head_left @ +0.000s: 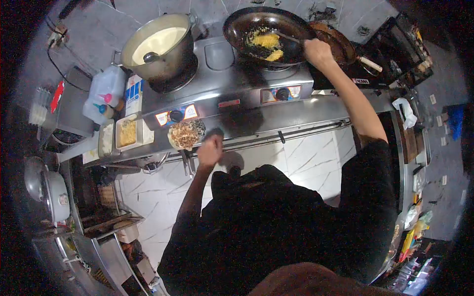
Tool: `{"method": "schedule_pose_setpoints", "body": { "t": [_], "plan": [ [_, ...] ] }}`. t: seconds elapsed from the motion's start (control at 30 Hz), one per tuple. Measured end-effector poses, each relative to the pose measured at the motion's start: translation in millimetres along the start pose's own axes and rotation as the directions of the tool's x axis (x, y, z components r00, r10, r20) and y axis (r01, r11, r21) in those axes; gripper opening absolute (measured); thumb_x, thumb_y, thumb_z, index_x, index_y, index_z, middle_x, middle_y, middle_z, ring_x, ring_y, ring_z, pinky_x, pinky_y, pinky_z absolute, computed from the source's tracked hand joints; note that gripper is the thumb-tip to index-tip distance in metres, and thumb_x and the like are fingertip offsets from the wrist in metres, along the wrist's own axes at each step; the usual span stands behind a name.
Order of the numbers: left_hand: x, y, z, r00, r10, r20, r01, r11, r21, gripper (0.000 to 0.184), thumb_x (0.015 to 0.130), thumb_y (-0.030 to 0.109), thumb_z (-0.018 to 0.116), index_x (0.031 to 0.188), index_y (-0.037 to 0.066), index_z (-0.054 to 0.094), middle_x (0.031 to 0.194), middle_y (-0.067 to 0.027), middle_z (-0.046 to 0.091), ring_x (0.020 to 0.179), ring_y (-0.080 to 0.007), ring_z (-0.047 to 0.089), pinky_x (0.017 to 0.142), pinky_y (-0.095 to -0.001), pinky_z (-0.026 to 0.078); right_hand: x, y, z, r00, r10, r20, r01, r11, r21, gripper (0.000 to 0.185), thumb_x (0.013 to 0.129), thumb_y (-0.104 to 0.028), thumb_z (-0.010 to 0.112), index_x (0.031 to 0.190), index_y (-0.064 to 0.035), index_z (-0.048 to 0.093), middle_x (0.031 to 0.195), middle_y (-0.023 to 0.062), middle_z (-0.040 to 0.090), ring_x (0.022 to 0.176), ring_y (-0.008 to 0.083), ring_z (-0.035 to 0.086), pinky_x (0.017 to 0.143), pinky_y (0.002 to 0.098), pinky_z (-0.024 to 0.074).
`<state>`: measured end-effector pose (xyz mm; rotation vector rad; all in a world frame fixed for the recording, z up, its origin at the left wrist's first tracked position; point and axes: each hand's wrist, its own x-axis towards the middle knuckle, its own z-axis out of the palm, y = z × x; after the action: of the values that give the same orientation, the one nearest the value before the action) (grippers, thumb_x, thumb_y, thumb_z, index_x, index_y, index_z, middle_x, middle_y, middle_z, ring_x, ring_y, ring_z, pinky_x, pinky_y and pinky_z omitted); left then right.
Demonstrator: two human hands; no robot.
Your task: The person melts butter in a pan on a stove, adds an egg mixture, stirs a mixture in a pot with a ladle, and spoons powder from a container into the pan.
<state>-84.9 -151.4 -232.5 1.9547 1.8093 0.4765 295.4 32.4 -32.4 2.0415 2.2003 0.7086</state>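
Observation:
My right hand [318,53] is closed around the handle of a spatula [289,37], whose far end reaches into a dark wok [236,30]. Yellow pieces that look like egg [266,41] lie in the wok, beside the spatula. In front of the stove, my left hand [211,152] is curled closed; a dark shape shows at its fingertips, and I cannot tell what it holds. Just left of that hand, a round of food with brown and black topping [185,134] sits at the counter's front edge.
A large pot [183,55] of creamy liquid with a ladle [150,57] stands on the left burner. Trays of food [129,132] and squeeze bottles [107,110] sit left. Another pan [340,42] is behind my right hand. A rail [281,135] runs along the stove front.

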Motion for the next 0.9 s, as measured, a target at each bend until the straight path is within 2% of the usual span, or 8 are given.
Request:
{"method": "schedule_pose_setpoints", "body": {
  "t": [0.1,0.17,0.27,0.43,0.53,0.6,0.8,0.9],
  "plan": [
    [11,-18,-6,0.890,0.066,-0.450,0.031,0.978,0.206,0.025,0.080,0.026,0.054,0.095,0.006,0.057,0.092,-0.0148,0.059,0.084,-0.0350,0.057,0.073,-0.0434,0.046,-47,22,-60,0.998,-0.005,0.065,0.007,1.000,-0.020,0.018,0.079,-0.016,0.050,0.079,-0.0035,0.064,0.076,0.0173,0.064,0.072,0.0324,0.065,0.061,0.0426,0.0533],
    [11,-47,3,0.804,0.119,-0.582,0.211,0.859,0.467,0.029,0.079,0.025,0.054,0.102,0.007,0.055,0.102,-0.0133,0.055,0.090,-0.0336,0.055,0.075,-0.0422,0.045,-78,35,-98,0.998,-0.026,0.049,0.028,0.998,-0.053,0.018,0.079,-0.015,0.050,0.077,-0.0030,0.063,0.076,0.0181,0.064,0.072,0.0329,0.065,0.062,0.0425,0.0533],
    [12,-84,19,0.817,0.043,-0.575,0.280,0.843,0.460,0.033,0.079,0.023,0.055,0.107,0.006,0.050,0.113,-0.0126,0.050,0.096,-0.0339,0.053,0.073,-0.0427,0.045,-94,45,-109,0.996,-0.038,0.079,0.044,0.996,-0.074,0.016,0.078,-0.013,0.051,0.079,-0.0026,0.063,0.077,0.0191,0.064,0.073,0.0336,0.065,0.063,0.0427,0.0533],
    [19,-68,4,0.972,-0.087,-0.217,0.102,0.993,0.058,0.027,0.085,0.023,0.050,0.101,0.002,0.051,0.095,-0.0225,0.055,0.079,-0.0398,0.056,0.068,-0.0482,0.044,-67,25,-44,0.998,0.002,0.068,-0.004,0.999,0.036,0.016,0.078,-0.013,0.051,0.078,-0.0016,0.062,0.075,0.0190,0.064,0.073,0.0336,0.065,0.062,0.0429,0.0531],
    [29,-6,-32,0.854,0.039,-0.519,-0.154,0.971,-0.181,0.026,0.087,0.020,0.047,0.098,-0.003,0.050,0.094,-0.0253,0.053,0.083,-0.0436,0.053,0.072,-0.0468,0.041,-43,26,-39,1.000,0.014,0.017,-0.015,0.998,0.064,0.016,0.078,-0.013,0.050,0.080,-0.0018,0.062,0.077,0.0196,0.064,0.074,0.0340,0.065,0.062,0.0431,0.0532],
    [50,29,-61,0.852,-0.010,-0.524,-0.098,0.979,-0.179,0.026,0.087,0.018,0.046,0.097,-0.006,0.049,0.096,-0.0290,0.051,0.085,-0.0449,0.052,0.075,-0.0461,0.039,-36,25,-51,0.999,0.022,-0.029,-0.020,0.998,0.063,0.018,0.078,-0.013,0.050,0.083,-0.0022,0.063,0.080,0.0205,0.064,0.076,0.0345,0.065,0.064,0.0432,0.0534],
    [147,112,-54,0.852,-0.139,-0.505,-0.185,0.822,-0.538,0.031,0.090,0.023,0.039,0.105,-0.003,0.046,0.092,-0.0289,0.054,0.089,-0.0406,0.055,0.077,-0.0429,0.040,-14,5,-24,0.999,-0.004,0.049,-0.004,0.986,0.168,0.021,0.079,-0.016,0.050,0.088,-0.0012,0.063,0.086,0.0212,0.064,0.080,0.0362,0.064,0.069,0.0452,0.0524],
    [183,124,-22,0.954,-0.199,-0.224,-0.130,0.399,-0.908,0.035,0.091,0.031,0.040,0.111,0.003,0.046,0.099,-0.0138,0.058,0.088,-0.0247,0.058,0.068,-0.0367,0.044,-45,10,-58,0.995,-0.015,0.100,0.000,0.989,0.149,0.024,0.078,-0.018,0.051,0.089,0.0001,0.063,0.087,0.0219,0.064,0.081,0.0364,0.064,0.072,0.0456,0.0516]
  ]
}}
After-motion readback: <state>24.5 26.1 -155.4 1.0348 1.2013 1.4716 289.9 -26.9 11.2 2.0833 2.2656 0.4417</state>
